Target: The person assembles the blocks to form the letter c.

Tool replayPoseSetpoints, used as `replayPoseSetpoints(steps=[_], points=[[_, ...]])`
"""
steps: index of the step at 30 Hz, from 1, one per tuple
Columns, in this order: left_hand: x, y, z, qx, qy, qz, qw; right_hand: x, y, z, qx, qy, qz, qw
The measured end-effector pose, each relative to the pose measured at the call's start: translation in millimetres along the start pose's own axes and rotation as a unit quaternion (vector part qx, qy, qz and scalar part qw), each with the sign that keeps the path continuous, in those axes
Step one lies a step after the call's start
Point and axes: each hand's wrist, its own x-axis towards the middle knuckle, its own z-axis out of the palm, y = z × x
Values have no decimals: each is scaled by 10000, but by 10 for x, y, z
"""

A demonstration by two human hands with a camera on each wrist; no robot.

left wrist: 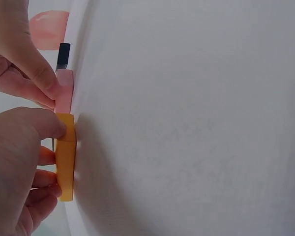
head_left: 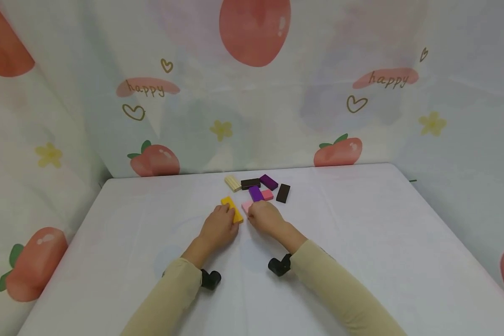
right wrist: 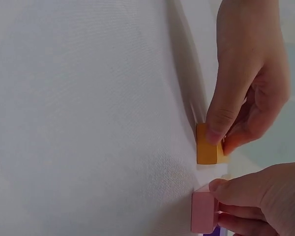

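My left hand (head_left: 219, 227) grips a yellow block (head_left: 233, 211) lying on the white table, thumb and fingers on its opposite sides. Just to the right, my right hand (head_left: 267, 217) pinches a light pink block (head_left: 246, 206), which the knuckles partly cover in the head view. Close together in the left wrist view, the yellow block (left wrist: 65, 169) and the pink block (left wrist: 65, 88) stand nearly end to end. A narrow gap separates the yellow block (right wrist: 206, 152) from the pink block (right wrist: 203, 212) in the right wrist view. A purple block (head_left: 255, 193) lies right beyond my right hand.
Behind the hands are a cream ridged block (head_left: 233, 183), a black block (head_left: 250, 184), a dark purple block (head_left: 269, 182), a second pink block (head_left: 267, 195) and another black block (head_left: 283, 193). A fruit-patterned cloth (head_left: 252, 116) hangs along the table's back edge.
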Motion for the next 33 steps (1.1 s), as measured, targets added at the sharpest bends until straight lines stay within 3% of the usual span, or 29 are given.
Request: replayPoseSetpoints(steps=[12, 19, 26, 33], points=[[-148, 68, -30, 445, -169, 366, 9982, -125, -25, -28, 184, -62, 56, 9998], [-257, 111, -63, 327, -364, 406, 9980, -206, -41, -40, 244, -47, -26, 9997], [-327, 128, -67, 209, -200, 641, 9975, -272, -44, -34, 212, -39, -92, 9997], [-414, 118, -70, -69, -284, 739, 9968, -366, -31, -32, 334, 15, -257, 9991]])
